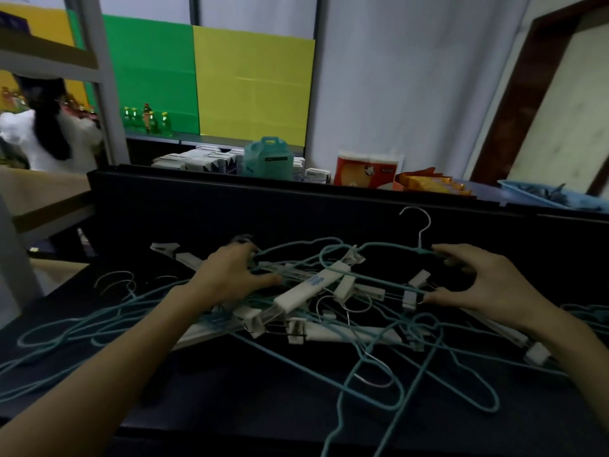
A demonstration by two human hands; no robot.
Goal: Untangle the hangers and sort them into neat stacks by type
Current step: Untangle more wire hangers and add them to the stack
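Observation:
A tangled heap of hangers lies on the dark table: thin teal wire hangers and white clip hangers with metal hooks. My left hand rests on the heap's left part, fingers curled into teal wires and white bars. My right hand is at the heap's right side, fingertips on a teal wire hanger whose silver hook points up, thumb near a white clip. More teal wire hangers spread out to the left.
A raised dark ledge runs behind the table, with boxes, a teal carton, a red-white pack and a blue tray beyond it. A person in white stands at far left near a shelf frame.

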